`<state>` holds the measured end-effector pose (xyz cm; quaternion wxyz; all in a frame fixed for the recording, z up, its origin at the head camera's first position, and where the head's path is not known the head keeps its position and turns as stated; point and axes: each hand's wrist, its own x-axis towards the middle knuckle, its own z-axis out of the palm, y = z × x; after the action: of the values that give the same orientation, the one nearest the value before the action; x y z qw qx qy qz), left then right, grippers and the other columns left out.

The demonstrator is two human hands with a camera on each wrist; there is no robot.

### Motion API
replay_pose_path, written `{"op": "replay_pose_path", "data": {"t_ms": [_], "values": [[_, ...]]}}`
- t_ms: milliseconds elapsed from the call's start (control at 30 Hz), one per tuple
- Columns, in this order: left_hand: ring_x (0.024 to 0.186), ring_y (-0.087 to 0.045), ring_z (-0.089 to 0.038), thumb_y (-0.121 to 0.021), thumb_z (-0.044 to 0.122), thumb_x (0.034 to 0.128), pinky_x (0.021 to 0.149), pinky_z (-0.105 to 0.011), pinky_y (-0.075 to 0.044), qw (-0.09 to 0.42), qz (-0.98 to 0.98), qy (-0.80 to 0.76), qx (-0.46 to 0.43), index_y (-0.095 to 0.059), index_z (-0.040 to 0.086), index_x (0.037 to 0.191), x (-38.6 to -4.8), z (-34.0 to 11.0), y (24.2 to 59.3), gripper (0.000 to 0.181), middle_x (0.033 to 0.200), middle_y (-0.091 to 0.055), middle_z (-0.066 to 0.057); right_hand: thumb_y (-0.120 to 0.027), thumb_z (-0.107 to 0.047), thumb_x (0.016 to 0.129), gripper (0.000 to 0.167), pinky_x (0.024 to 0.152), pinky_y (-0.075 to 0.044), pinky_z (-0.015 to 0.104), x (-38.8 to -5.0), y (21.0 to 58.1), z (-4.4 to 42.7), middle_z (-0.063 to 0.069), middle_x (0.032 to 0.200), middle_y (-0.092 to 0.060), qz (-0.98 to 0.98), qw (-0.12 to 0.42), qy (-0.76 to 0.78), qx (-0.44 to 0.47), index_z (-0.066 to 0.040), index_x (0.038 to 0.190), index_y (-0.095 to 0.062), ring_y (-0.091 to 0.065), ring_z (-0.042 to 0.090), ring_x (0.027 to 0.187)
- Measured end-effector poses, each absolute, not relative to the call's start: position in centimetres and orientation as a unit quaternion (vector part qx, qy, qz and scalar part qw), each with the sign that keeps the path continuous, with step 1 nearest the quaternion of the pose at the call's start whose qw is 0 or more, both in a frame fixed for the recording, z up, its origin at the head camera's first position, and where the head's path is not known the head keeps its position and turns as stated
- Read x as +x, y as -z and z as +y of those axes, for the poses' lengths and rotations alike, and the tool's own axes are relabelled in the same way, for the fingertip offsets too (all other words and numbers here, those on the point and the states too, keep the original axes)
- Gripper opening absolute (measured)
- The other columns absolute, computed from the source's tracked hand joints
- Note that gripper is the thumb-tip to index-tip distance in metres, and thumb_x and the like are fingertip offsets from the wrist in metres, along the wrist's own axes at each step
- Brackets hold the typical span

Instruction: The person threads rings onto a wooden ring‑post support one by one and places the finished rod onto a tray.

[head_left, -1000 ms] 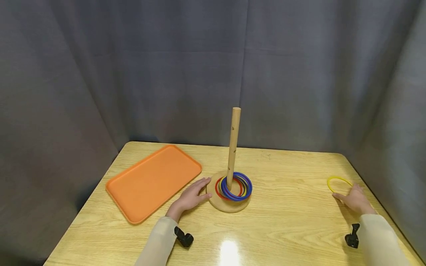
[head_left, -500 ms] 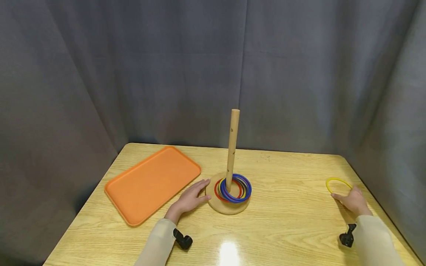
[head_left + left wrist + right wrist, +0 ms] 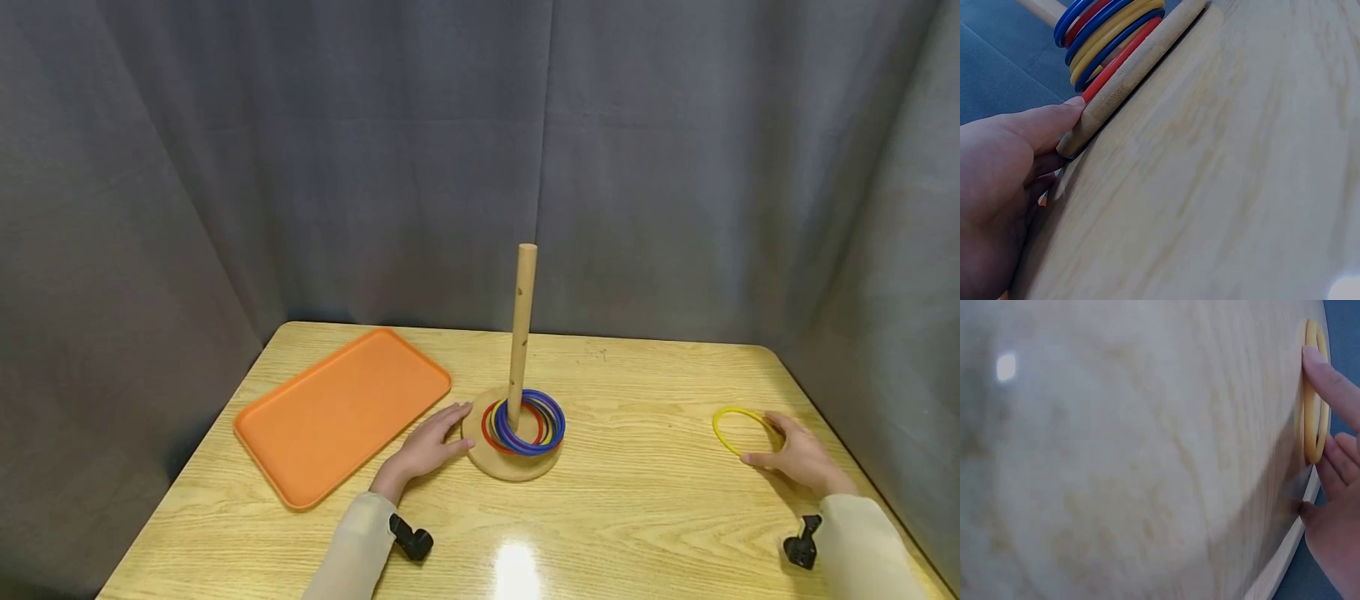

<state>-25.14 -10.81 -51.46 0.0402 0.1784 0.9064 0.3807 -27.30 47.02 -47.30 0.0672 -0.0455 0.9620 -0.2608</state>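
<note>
My right hand (image 3: 802, 457) pinches a yellow ring (image 3: 716, 425) between its thumb and fingers at the right of the table. In the right wrist view the ring (image 3: 1311, 425) lies almost edge-on, close to the tabletop. At the table's middle stands a wooden peg (image 3: 522, 312) on a round wooden base (image 3: 497, 465). Several blue, red and yellow rings (image 3: 558, 427) are stacked loosely around the foot of the peg. My left hand (image 3: 427, 446) touches the left rim of the base with extended fingers; its thumb (image 3: 1060, 119) rests at the base's edge, and some fingertips are hidden.
An orange rectangular tray (image 3: 345, 417) lies at the left, beyond my left hand. The wooden table (image 3: 630, 517) is bordered by grey curtains (image 3: 390, 167) behind and at both sides.
The right hand has shifted the yellow ring a little leftward and toward me, with more of the ring showing. The left hand stays at the base, and the stacked rings look the same.
</note>
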Motion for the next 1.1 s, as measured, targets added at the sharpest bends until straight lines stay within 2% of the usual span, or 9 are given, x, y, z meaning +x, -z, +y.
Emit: {"op": "replay_pose_path", "data": {"t_ms": [300,567,800,967,1100], "values": [[0.147,-0.028,-0.032,-0.061,0.037,0.0951,0.117,-0.057,-0.024,0.037,0.907,-0.379,0.178,-0.038,0.015,0.15,-25.2,-10.8,51.5,0.064,0.157,-0.035,-0.011,-0.079,-0.032,0.08,0.107,0.102,-0.02,0.074,-26.7,47.4,46.4,0.046,0.144,-0.015,0.952,0.061,0.295,-0.06,0.016,0.147,-0.01,-0.015,0.065,0.131],[0.146,-0.029,-0.034,-0.061,0.036,0.0949,0.116,-0.059,-0.024,0.038,0.91,-0.374,0.175,-0.039,0.016,0.15,-25.1,-10.8,51.5,0.063,0.156,-0.035,-0.012,-0.085,-0.027,0.073,0.114,0.1,-0.021,0.076,-26.6,47.6,45.6,0.045,0.144,-0.009,0.954,0.037,0.29,-0.073,0.014,0.149,-0.01,-0.014,0.064,0.13],[0.146,-0.029,-0.033,-0.061,0.038,0.0951,0.116,-0.059,-0.025,0.037,0.91,-0.372,0.178,-0.038,0.017,0.151,-25.2,-10.9,51.7,0.064,0.157,-0.034,-0.011,-0.084,-0.028,0.074,0.106,0.096,-0.029,0.072,-26.6,47.8,44.8,0.043,0.137,-0.016,0.956,0.05,0.28,-0.077,0.017,0.144,-0.019,-0.024,0.06,0.123],[0.147,-0.028,-0.033,-0.061,0.037,0.095,0.117,-0.058,-0.025,0.037,0.909,-0.373,0.181,-0.038,0.015,0.151,-25.2,-11.0,51.7,0.064,0.157,-0.034,-0.012,-0.082,-0.031,0.076,0.108,0.098,-0.028,0.072,-26.5,47.7,44.6,0.045,0.138,-0.024,0.955,0.069,0.277,-0.078,0.02,0.144,-0.016,-0.028,0.06,0.125],[0.147,-0.028,-0.033,-0.061,0.038,0.0951,0.117,-0.058,-0.025,0.039,0.91,-0.372,0.181,-0.037,0.016,0.151,-25.2,-11.0,51.7,0.064,0.157,-0.034,-0.012,-0.082,-0.029,0.077,0.111,0.097,-0.037,0.062,-26.6,47.7,44.3,0.041,0.135,-0.037,0.952,0.075,0.285,-0.089,0.021,0.145,-0.009,-0.041,0.052,0.12]]}}
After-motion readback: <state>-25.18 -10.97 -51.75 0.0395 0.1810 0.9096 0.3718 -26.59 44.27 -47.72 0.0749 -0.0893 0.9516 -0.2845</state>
